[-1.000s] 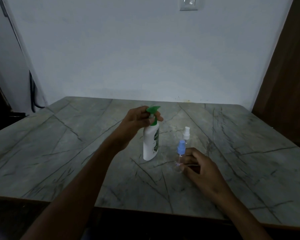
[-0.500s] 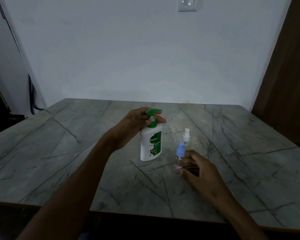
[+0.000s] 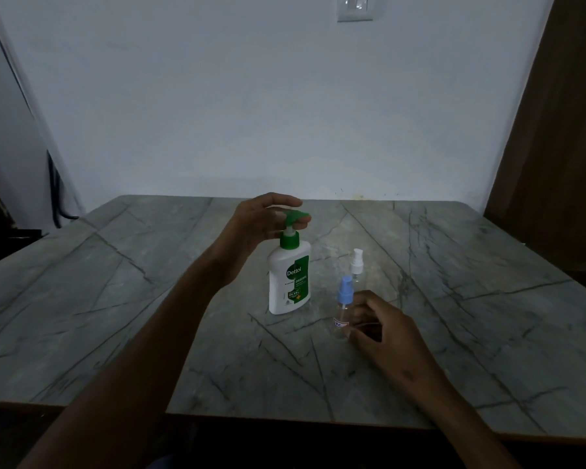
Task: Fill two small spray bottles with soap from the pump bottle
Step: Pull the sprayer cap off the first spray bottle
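1. One pump bottle [image 3: 289, 280] stands upright on the marble-patterned table [image 3: 115, 316]. It is white with a green collar and a green pump head [image 3: 296, 219].
2. Its label reads "Dettol" in white on a green shield, with "ORIGINAL" beneath. A smaller mark lower down seems to read "99.9%"; the remaining print is too small to read.
3. Two small spray bottles stand to the right of the pump bottle, both upright and clear-bodied.
4. The blue-capped spray bottle [image 3: 343, 309] is the nearer one. It carries a small white label with a red border; the letters on it are too small to make out.
5. The white-capped spray bottle [image 3: 357, 265] stands just behind the blue-capped one, beyond the right hand's fingertips and apart from them.
6. The left hand [image 3: 261, 228] is at the pump head: fingers extended and relaxed above the green nozzle, thumb below and behind it. The fingers are spread rather than clamped round the head.
7. The right hand [image 3: 383, 330] rests low on the table with its fingers curled round the lower body of the blue-capped spray bottle, holding it from the right side.
8. The pump bottle stands directly under the left hand and to the left of the right hand's grip.
9. One white switch plate [image 3: 355, 7] is on the wall, far above both hands.
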`<state>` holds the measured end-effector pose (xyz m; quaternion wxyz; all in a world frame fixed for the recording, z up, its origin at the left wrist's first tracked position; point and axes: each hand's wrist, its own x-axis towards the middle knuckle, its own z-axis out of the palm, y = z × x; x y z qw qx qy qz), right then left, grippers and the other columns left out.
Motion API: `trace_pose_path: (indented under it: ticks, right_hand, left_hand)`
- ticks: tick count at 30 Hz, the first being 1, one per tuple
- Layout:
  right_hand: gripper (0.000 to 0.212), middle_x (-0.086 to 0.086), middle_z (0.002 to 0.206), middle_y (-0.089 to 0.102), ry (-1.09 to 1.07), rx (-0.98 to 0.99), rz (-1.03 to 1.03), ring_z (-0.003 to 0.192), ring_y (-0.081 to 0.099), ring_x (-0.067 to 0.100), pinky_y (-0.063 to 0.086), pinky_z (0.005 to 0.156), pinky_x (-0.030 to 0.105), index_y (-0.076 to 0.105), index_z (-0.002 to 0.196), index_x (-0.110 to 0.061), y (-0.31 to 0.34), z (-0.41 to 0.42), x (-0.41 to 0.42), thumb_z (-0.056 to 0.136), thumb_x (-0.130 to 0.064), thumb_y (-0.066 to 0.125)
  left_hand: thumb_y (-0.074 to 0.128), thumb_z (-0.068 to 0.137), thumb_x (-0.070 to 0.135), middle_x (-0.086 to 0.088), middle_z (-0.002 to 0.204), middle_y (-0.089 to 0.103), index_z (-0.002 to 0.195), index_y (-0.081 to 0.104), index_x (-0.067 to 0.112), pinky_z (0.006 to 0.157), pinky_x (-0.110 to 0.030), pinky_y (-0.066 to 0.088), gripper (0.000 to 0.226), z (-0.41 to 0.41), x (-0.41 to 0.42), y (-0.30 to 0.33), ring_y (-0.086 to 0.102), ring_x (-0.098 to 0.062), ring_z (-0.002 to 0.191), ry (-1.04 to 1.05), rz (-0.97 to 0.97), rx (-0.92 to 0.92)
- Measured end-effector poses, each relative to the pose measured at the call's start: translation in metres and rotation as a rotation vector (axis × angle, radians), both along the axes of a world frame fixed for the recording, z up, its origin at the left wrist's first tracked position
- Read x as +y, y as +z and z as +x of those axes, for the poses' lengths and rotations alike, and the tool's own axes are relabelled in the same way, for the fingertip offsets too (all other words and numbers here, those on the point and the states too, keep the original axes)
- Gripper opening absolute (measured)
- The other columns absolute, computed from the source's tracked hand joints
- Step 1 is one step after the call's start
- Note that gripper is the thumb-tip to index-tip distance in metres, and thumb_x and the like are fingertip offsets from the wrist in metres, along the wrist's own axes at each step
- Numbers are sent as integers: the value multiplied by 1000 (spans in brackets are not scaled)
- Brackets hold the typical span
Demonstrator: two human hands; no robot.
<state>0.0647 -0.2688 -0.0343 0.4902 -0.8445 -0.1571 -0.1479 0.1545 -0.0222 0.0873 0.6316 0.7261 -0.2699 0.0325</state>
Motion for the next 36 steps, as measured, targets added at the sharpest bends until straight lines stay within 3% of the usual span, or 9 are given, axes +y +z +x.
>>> trace_pose_path:
  ticks: [4, 9, 12, 16, 21, 24, 31, 33, 36]
  right_hand:
    - [33, -12, 99, 74, -20, -4, -11, 95, 70, 0, 58, 85, 25, 65, 114, -27, -2, 3, 2, 85, -19, 77]
    - [20, -5, 79, 67, -65, -48, -50, 70, 63, 7, 50, 65, 19, 62, 95, -31, 3, 5, 11, 87, -15, 70]
    - [8, -5, 73, 63, -80, -70, -30, 67, 60, 4, 45, 60, 22, 64, 89, -17, 9, 6, 27, 89, -13, 71]
    - [21, -7, 81, 62, -167, -121, -80, 72, 60, 4, 50, 63, 20, 53, 90, -31, 24, 14, 46, 87, -39, 72]
    - [34, -4, 75, 53, -269, -259, -83, 64, 53, 12, 47, 58, 27, 46, 88, -23, 54, 47, 48, 86, -42, 75]
    - [34, -8, 75, 50, -268, -237, -104, 63, 47, 4, 38, 58, 21, 47, 95, -24, 62, 58, 51, 88, -46, 72]
    - [33, -6, 98, 51, -462, -404, -73, 88, 47, 10, 37, 68, 19, 57, 97, -25, 61, 35, 24, 88, -56, 61]
    - [46, -4, 110, 52, -440, -323, 14, 101, 50, 15, 47, 79, 26, 64, 105, -24, 59, 36, 2, 83, -63, 58]
    - [42, -3, 135, 52, -295, -153, 41, 119, 54, 18, 53, 97, 46, 52, 113, -42, 46, 36, -7, 79, -63, 65]
  left_hand:
    - [47, 100, 45, -10, 114, 78, 126, 65, 4, 91, -36, 61, 52, 9, -11, 13, 76, -24, 105, 204, 49, 37]
    - [41, 109, 38, -14, 100, 77, 112, 69, 2, 79, -36, 58, 46, 34, -30, 36, 75, -28, 91, 448, 182, 34]
    - [45, 104, 32, -14, 102, 74, 105, 66, 4, 91, -49, 60, 35, 48, -41, 41, 73, -29, 94, 546, 335, 90]
    - [43, 102, 31, -14, 107, 70, 104, 58, 8, 96, -50, 57, 28, 50, -50, 36, 70, -31, 99, 598, 474, 165]
    - [43, 98, 25, -13, 105, 64, 99, 53, 9, 98, -48, 55, 18, 49, -57, 34, 64, -31, 101, 680, 623, 116]
    - [46, 99, 21, -7, 93, 57, 89, 49, 12, 92, -42, 53, 14, 54, -57, 31, 59, -27, 93, 705, 697, 99]
    - [49, 100, 19, -9, 95, 56, 74, 46, 14, 63, -30, 41, 26, 76, -46, 23, 52, -16, 73, 656, 892, 15]
    - [50, 100, 19, -9, 94, 58, 75, 47, 13, 61, -30, 39, 26, 78, -47, 23, 52, -16, 72, 649, 895, 8]
    - [51, 98, 21, -11, 99, 63, 78, 54, 11, 69, -34, 51, 22, 84, -48, 21, 60, -21, 79, 630, 869, 26]
